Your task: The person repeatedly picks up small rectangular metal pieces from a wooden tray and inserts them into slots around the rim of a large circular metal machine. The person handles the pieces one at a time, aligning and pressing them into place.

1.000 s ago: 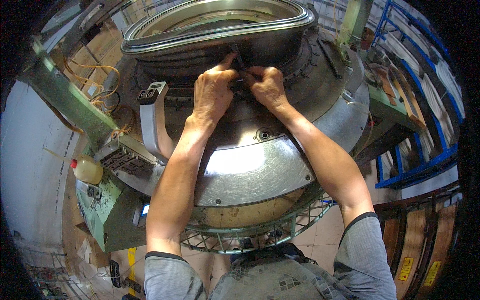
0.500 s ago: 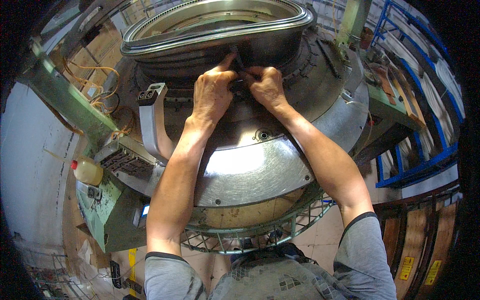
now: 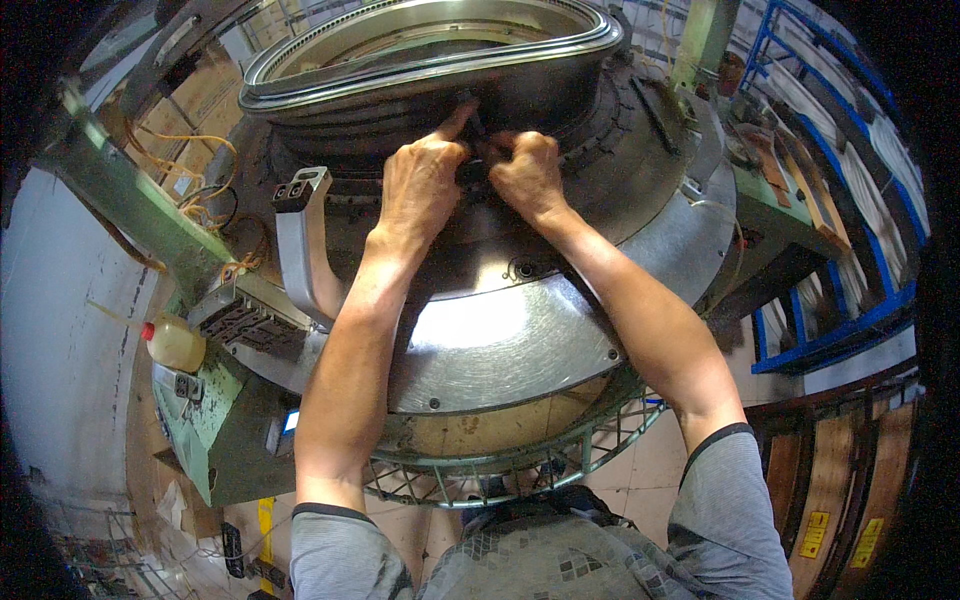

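Left hand, forefinger out, at the far drum; right hand curled beside it; any grip, I can't tell.

Gry tee – short slvs – blk trim

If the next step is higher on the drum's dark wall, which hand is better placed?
Probably the left hand: its index finger points up at the drum, while the right hand is curled lower. Whether either holds something is unclear.
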Available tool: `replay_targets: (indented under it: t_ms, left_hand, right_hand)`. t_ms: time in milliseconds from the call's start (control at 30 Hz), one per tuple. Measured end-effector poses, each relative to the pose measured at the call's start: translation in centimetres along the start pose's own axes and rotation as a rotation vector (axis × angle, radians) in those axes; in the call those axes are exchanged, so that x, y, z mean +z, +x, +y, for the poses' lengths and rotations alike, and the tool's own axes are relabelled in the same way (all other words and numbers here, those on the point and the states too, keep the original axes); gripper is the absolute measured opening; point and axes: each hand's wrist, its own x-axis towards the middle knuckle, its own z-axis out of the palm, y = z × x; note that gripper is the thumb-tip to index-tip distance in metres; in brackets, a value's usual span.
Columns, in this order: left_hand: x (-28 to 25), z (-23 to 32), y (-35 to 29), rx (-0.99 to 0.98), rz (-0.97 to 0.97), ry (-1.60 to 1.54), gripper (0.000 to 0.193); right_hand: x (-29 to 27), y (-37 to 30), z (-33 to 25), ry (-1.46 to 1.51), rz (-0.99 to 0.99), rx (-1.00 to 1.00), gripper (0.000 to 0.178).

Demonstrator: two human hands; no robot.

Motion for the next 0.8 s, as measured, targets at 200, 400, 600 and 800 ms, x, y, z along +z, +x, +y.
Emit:
replay_targets:
  t_ms: [200, 400, 600, 800]
  left_hand:
    - [-1.6, -1.1, 0.0, -0.041, -0.117, 0.023, 0.076]
    - [-1.4, -1.6, -0.3, -0.071, -0.143, -0.007, 0.051]
    - [-1.5, -1.2, -0.6, -0.127, -0.256, -0.075, 0.023]
    - [-1.4, -0.9, -1.1, -0.043, -0.123, -0.040, 0.024]
  right_hand:
    - [0.5, -0.4, -1.8, 0.017, -0.011, 0.044, 0.023]
    - [0.1, -2.3, -1.7, 0.224, -0.021, 0.187, 0.024]
    - [-0.5, -4.3, -1.8, 0.087, -0.123, 0.159, 0.019]
    - [-0.1, -3.9, -0.2, 0.043, -0.042, 0.226, 0.017]
